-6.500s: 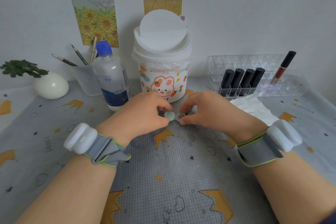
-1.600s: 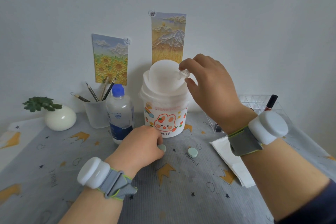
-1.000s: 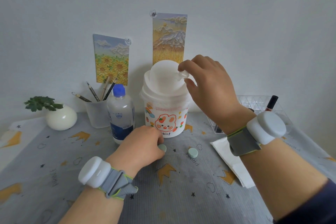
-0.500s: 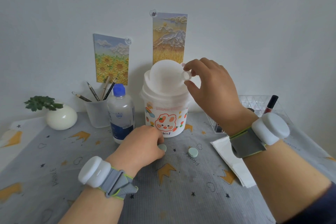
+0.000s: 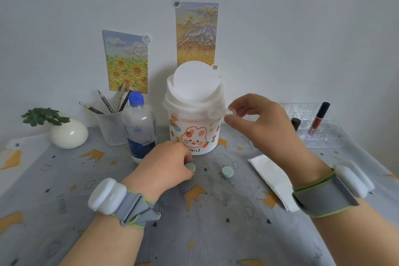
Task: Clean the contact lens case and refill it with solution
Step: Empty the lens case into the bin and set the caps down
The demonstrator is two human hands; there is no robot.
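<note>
**Lens case held open beside the bin, caps down on the table**

We see the right hand [image 5: 261, 127] raised above the table [image 5: 205, 233], its thumb and forefinger pinching the contact lens case [image 5: 227, 111]. The other fingers are loosely curled behind. The case is a small, clear plastic piece, partly hidden by the fingertips and blurred, so we cannot make out its wells. It sits just beside the right wall of the white bin [image 5: 194, 136] with the rabbit print, below the bin's round swing lid.

The case has no caps on it. Both are round, flat and mint green, and both lie on the table near the bin. The left hand [image 5: 164, 166] rests on the table with its fingers curled down, grasping the green cap [image 5: 190, 167] at their tips. The second green cap [image 5: 227, 171] lies free a little to the right, apart from both hands.

The solution bottle [image 5: 140, 127], frosted with a blue top, stands upright just left of the bin. A white tissue [image 5: 272, 177] lies flat on the right, under the right forearm.
</note>
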